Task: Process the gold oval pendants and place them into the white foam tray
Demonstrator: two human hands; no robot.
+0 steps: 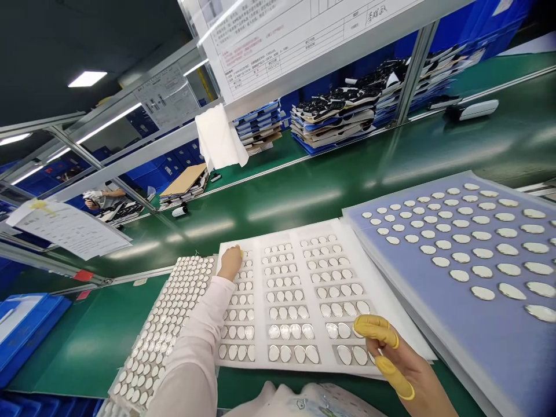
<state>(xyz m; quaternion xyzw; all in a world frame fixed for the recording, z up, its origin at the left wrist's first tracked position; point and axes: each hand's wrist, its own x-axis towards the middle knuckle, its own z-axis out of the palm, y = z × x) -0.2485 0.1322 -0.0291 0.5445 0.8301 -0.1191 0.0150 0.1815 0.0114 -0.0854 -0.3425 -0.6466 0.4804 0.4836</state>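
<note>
My left hand (231,263) reaches to the far left corner of a white sheet (259,289). Its fingers look curled in over the top of the leftmost column of oval pieces; its fingertips are mostly hidden. My right hand (397,359) hovers at the sheet's near right corner, open, thumb apart from the fingers, with yellow finger cots on them. Beneath its fingertips lies a clear strip of shiny, silver-rimmed white oval pieces (344,354). Such strips lie in three columns on the sheet. Left of my left arm is a tray (163,324) densely filled with similar ovals.
On the right, a thick stack with a bluish-purple top sheet (434,307) carries rows of loose ovals. Behind runs a green conveyor belt (278,200). Beyond it stand piles of trays (330,124). A white cloth (220,138) and papers (65,226) hang from the frame. Blue bins (30,330) sit left.
</note>
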